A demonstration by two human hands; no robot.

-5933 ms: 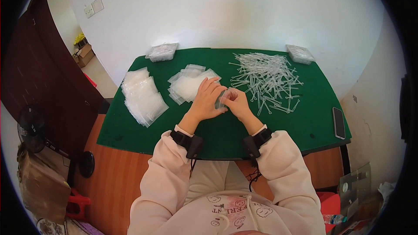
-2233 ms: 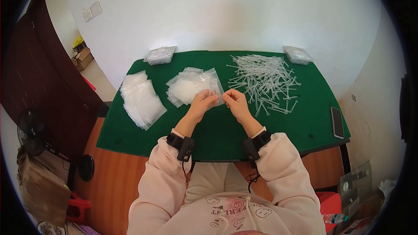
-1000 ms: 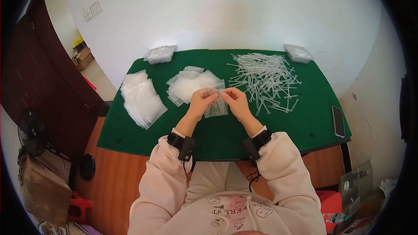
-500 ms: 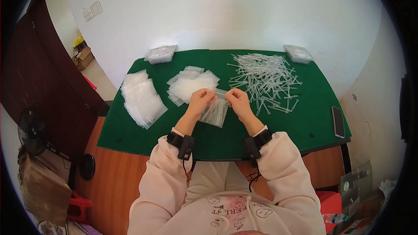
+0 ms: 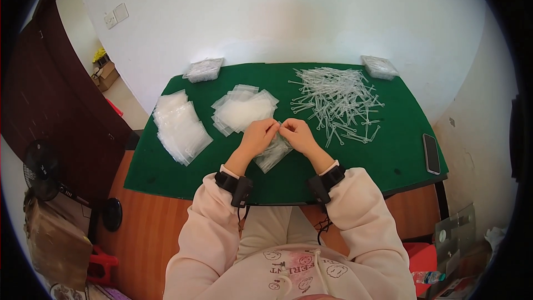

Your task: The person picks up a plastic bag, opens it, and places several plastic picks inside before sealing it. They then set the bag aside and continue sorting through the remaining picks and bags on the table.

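Between my hands, low over the green table, is a clear plastic zip bag [image 5: 270, 159] with several thin clear sticks inside. My left hand [image 5: 259, 135] pinches the bag's top edge, its thumb and fingertips pressed together. Close beside it, nearly touching, my right hand [image 5: 298, 135] pinches the same edge. Both hands cover most of the bag's upper part. A stack of flat clear bags [image 5: 244, 108] lies just beyond my left hand. Beyond my right hand spreads a loose heap of thin clear plastic sticks with looped ends [image 5: 336, 97].
Another fanned pile of clear bags [image 5: 180, 128] lies at the table's left. Packed clear bundles stand at the far left corner [image 5: 204, 70] and far right corner [image 5: 380, 67]. A phone [image 5: 431, 154] rests by the right edge of the green tabletop [image 5: 366, 169]. A white wall backs the table.
My hands have come together along the bag's top edge, the left moving right and the right moving slightly left. The bag has tilted, its lower end swinging left.
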